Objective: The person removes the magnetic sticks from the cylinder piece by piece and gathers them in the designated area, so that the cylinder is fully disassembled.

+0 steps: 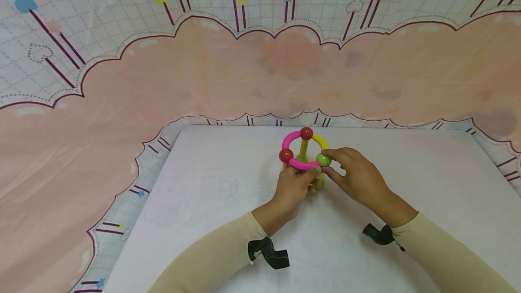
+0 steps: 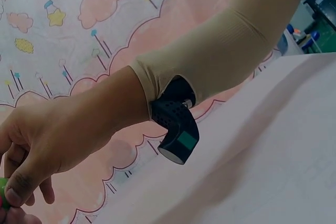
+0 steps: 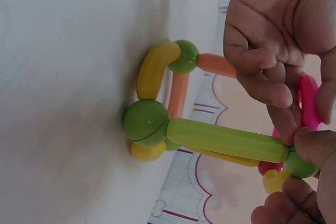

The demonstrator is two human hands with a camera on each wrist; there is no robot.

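Observation:
A frame of coloured balls and rods stands upright on the white table. My left hand (image 1: 290, 190) pinches the pink curved rod (image 1: 302, 165) at its near top edge. With thumb and fingers, my right hand (image 1: 364, 182) pinches the green ball (image 1: 324, 160) at the rod's right end. Red balls (image 1: 306, 133) join the other top rods, one pink and one yellow (image 1: 321, 141). In the right wrist view, a light green upright rod (image 3: 226, 139) runs from that top ball to a lower green ball (image 3: 146, 121). A yellow curved rod (image 3: 156, 72) and orange rods also show there.
The white tabletop (image 1: 195, 248) spreads around the frame. Behind it hangs a pink and white patterned cloth (image 1: 228, 80). Each wrist wears a black camera, like the left one (image 1: 268, 253). A dark object (image 2: 323, 1) appears beyond the table in the left wrist view.

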